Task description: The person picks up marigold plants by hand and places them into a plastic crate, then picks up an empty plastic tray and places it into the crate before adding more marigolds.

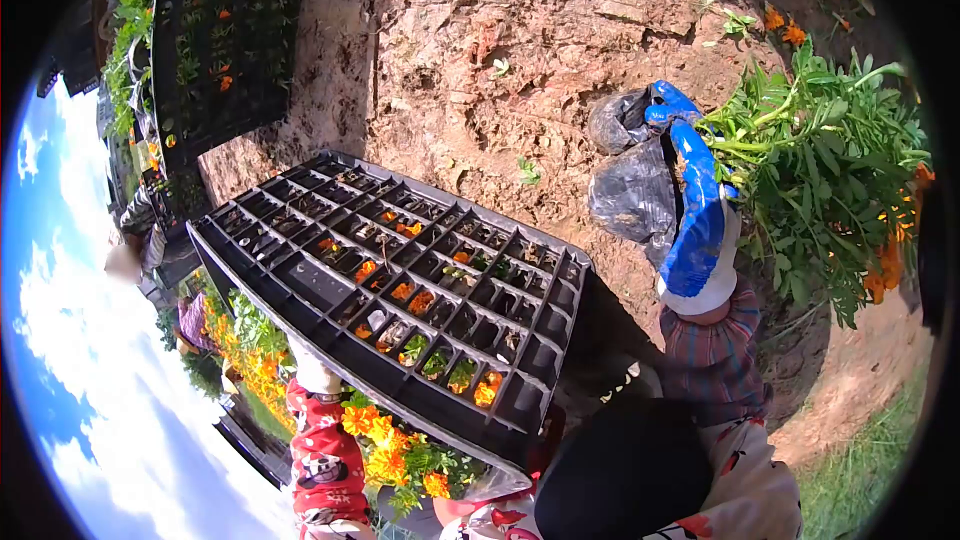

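My right hand (695, 210), in a blue glove with a white cuff, grips leafy marigold plants (800, 160) by their lower stems. Two black plastic bags (635, 195) with soil on them lie against its fingers. A large black cell tray (400, 290) slants across the middle, with orange flower heads and dry bits in several cells. At the tray's lower left edge is my left hand (316, 368), in a pale glove below a red printed sleeve; its fingers are hidden behind the tray.
Another black tray (230, 50) with plants stands at the upper left. Bare brown soil (480, 50) spans the top, with scattered leaves and petals. Yellow-orange marigolds (385, 445) show beneath the tray. A person in a pink top (197, 323) is farther off at the left.
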Available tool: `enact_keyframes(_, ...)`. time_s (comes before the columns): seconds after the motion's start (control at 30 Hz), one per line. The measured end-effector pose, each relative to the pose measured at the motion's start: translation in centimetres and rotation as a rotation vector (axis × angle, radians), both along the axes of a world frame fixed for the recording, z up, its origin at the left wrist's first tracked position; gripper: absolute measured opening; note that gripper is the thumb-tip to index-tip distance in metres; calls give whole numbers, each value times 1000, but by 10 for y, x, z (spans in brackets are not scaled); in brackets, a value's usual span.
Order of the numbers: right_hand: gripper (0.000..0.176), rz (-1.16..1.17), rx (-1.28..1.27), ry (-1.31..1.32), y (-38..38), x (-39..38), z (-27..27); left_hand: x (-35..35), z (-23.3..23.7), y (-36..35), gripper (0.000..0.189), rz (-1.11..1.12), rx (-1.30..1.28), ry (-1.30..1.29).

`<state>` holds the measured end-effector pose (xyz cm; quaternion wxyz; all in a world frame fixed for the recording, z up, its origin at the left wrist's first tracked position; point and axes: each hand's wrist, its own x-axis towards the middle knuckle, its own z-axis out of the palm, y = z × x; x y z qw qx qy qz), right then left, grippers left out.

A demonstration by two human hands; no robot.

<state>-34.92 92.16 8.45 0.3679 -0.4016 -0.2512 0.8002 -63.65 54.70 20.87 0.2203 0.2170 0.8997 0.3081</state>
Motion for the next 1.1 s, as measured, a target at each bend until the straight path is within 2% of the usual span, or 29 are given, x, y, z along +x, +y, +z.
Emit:
enact_keyframes(0.03,33,10,-20,20,-3,0,1,1,-2,13,43,-452,-354,405)
enact_keyframes(0.07,34,20,-41,39,-5,-2,2,-2,-7,14,42,-281,-242,232)
enact_keyframes(0.13,34,48,-73,78,-11,-4,8,9,-4,43,39,-130,-102,15)
enact_keyframes(0.17,34,66,-81,96,-14,-6,11,12,-2,58,39,-186,-96,46)
enact_keyframes(0.23,34,103,-91,130,-19,-11,23,17,4,88,40,-529,-188,346)
enact_keyframes(0.3,35,147,-55,161,-26,-17,43,18,8,103,42,-718,-212,595)
enact_keyframes(0.33,35,167,-18,182,-30,-19,56,13,1,97,42,-710,-214,645)
enact_keyframes(0.37,35,212,125,191,-35,-19,72,9,-5,92,42,-701,-214,692)
enact_keyframes(0.4,34,229,225,215,-38,-21,83,7,0,95,46,-720,-171,588)
enact_keyframes(0.43,33,244,328,236,-40,-22,93,10,8,97,59,-691,-199,482)
enact_keyframes(0.5,32,252,848,141,-43,-22,115,10,22,89,73,-715,-156,453)
enact_keyframes(0.53,32,305,859,172,-47,-23,137,15,37,89,81,-677,-238,413)
enact_keyframes(0.57,32,315,902,167,-49,-25,152,24,55,89,80,-671,-214,485)
enact_keyframes(0.63,35,355,859,343,-52,-31,177,36,73,73,77,-704,-399,758)
enact_keyframes(0.7,36,488,1039,417,-61,-34,198,41,68,52,71,-752,-525,840)
enact_keyframes(0.77,34,663,1056,324,-81,-47,224,38,48,33,68,-697,-481,873)
enact_keyframes(0.8,33,804,1031,379,-81,-60,224,37,50,31,65,-691,-532,818)
enact_keyframes(0.93,34,1048,1221,25,-114,-83,246,29,37,29,60,-640,-536,754)
enact_keyframes(0.97,32,1096,1323,-51,-118,-90,240,31,44,34,61,-633,-602,700)
enact_keyframes(1.0,31,1120,1487,-118,-125,-100,229,23,43,29,59,-628,-465,600)
enact_keyframes(1.03,30,1112,1804,-206,-126,-111,206,17,41,21,57,-620,-330,501)
enact_keyframes(1.07,30,1055,2166,-282,-126,-120,180,14,37,10,55,-618,-249,651)
enact_keyframes(1.1,31,928,2714,-647,-156,-117,205,12,37,-5,52,-618,-167,804)
